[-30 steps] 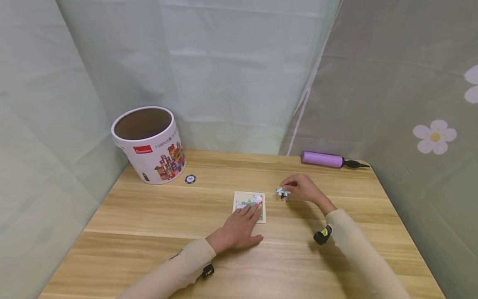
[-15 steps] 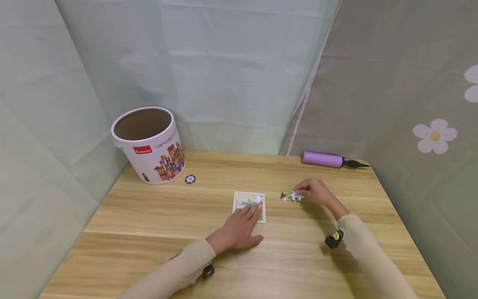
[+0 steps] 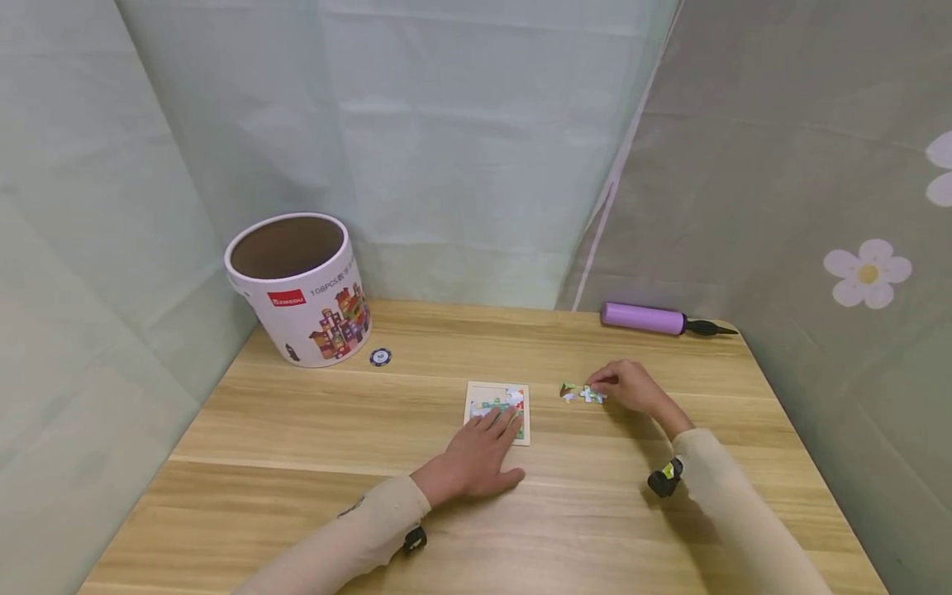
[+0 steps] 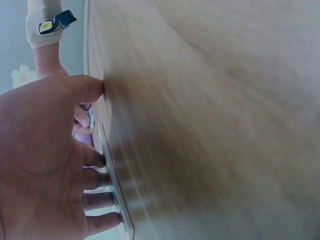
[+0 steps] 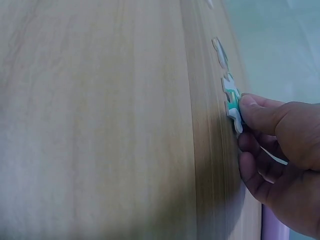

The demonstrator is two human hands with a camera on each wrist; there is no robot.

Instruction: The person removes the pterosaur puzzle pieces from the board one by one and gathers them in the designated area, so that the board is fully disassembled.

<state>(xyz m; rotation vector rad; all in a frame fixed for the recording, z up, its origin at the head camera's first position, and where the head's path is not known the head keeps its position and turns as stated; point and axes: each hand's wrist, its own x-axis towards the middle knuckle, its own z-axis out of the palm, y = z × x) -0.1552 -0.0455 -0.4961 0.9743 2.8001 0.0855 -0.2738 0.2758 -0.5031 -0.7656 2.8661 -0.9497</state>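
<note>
My left hand (image 3: 479, 463) lies with straight, slightly spread fingers on a small square jigsaw puzzle board (image 3: 478, 392) with a pale wooden rim. The fingers cover part of the coloured pieces set in it. In the left wrist view, the fingertips press along the edge of the board (image 4: 116, 185). To the right, my right hand (image 3: 628, 386) pinches a white and green puzzle piece (image 5: 231, 102) between thumb and forefinger, low at the tabletop. Just left of it, a second puzzle piece (image 3: 568, 392) with brown and green print lies on the wood.
A large white bucket (image 3: 297, 322) with printed blocks stands at the back left. Beside it is a dark-edged poker chip (image 3: 380, 357). A purple hand pump (image 3: 643, 318) with a black nozzle lies at the back right. Curtains hang close behind the wooden table (image 3: 297, 438).
My right hand has moved right with the puzzle piece, uncovering the other piece to its left, then come nearly to rest. My left hand has stayed on the puzzle board.
</note>
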